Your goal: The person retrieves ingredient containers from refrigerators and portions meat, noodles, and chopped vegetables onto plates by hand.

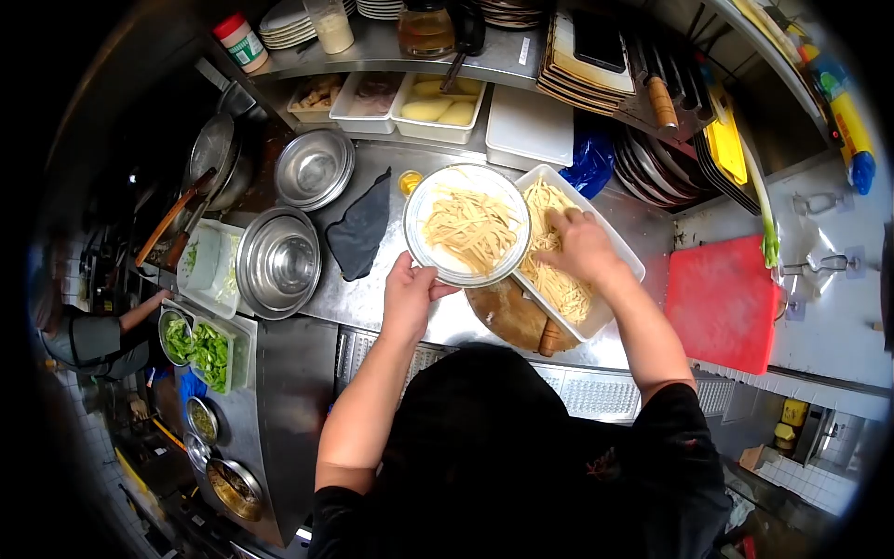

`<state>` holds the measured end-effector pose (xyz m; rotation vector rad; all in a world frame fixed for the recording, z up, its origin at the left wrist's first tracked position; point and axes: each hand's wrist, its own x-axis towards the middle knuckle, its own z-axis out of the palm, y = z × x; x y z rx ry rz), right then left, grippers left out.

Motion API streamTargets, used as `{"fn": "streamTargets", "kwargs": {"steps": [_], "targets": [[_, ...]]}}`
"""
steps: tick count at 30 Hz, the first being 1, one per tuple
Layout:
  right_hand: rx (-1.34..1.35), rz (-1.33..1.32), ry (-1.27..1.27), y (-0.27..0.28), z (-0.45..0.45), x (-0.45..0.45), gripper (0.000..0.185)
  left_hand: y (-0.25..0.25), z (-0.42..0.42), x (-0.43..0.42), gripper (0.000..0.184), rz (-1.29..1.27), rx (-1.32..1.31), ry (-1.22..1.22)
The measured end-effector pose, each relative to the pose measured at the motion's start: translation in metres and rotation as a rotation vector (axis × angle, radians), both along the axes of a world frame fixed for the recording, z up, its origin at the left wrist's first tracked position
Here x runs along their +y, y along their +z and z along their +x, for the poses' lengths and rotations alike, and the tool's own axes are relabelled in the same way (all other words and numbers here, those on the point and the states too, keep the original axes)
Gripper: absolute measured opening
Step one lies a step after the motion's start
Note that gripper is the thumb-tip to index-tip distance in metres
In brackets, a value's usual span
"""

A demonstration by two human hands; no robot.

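A round bowl [416, 250] with pale strips [470, 224] in it is held up by my left hand [410, 293], whose thumb and fingers grip its lower left rim. To the right, my right hand [579, 244] reaches into a long white tub [622, 253] of similar pale strips [562, 291]. Its fingers rest down on the strips; whether they have closed on any is hard to see. The bowl overlaps the left edge of the tub. Partly under both is a round wooden board [507, 312] with a wooden handle [549, 337] on it.
Metal bowls [277, 263] and a dark cloth [360, 225] lie left. Behind are food tubs [438, 107] on a shelf and a lidded white box [529, 126]. A red board [722, 303] stands right. Another person [93, 335] is at far left.
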<state>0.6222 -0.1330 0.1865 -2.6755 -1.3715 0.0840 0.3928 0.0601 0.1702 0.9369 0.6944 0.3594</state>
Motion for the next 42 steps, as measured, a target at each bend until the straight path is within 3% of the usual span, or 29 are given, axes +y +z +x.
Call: {"fn": "streamTargets", "kwargs": {"steps": [5, 7, 10, 19, 22, 24, 25, 28, 29, 36, 42], "targets": [[0.208, 0.128, 0.005, -0.016, 0.01, -0.019, 0.032, 0.004, -0.002, 0.005, 0.036, 0.005, -0.027, -0.009], [0.225, 0.252, -0.014, 0.007, 0.011, -0.019, 0.029, 0.001, -0.002, 0.005, 0.039, 0.018, -0.014, -0.017], [0.365, 0.229, -0.145, 0.049, 0.013, -0.02, 0.03, 0.005, 0.0, 0.002, 0.039, 0.013, -0.02, -0.027], [0.639, 0.55, -0.011, 0.108, -0.011, 0.022, 0.028, 0.014, 0.011, -0.012, 0.035, -0.001, -0.029, -0.092], [0.498, 0.382, 0.173, 0.093, -0.027, 0.045, 0.052, 0.012, 0.011, -0.017, 0.035, 0.001, -0.042, -0.104], [0.167, 0.314, 0.25, 0.082, -0.038, 0.05, 0.078, 0.012, 0.009, -0.017, 0.035, 0.001, -0.058, -0.09], [0.191, 0.247, 0.223, 0.079, -0.042, 0.054, 0.094, 0.013, 0.007, -0.018, 0.035, -0.003, -0.067, -0.083], [0.343, 0.183, 0.231, 0.068, -0.059, 0.065, 0.098, 0.012, -0.003, -0.016, 0.039, 0.005, -0.078, -0.1], [0.192, 0.207, 0.265, 0.059, -0.066, 0.068, 0.092, 0.013, -0.006, -0.017, 0.039, 0.007, -0.083, -0.097], [0.259, 0.218, 0.383, 0.031, -0.102, 0.095, 0.065, 0.002, -0.047, -0.019, 0.041, -0.004, -0.104, 0.005], [0.265, 0.228, 0.544, 0.022, -0.149, 0.132, 0.058, -0.006, -0.107, -0.015, 0.044, -0.02, -0.132, 0.16]]}}
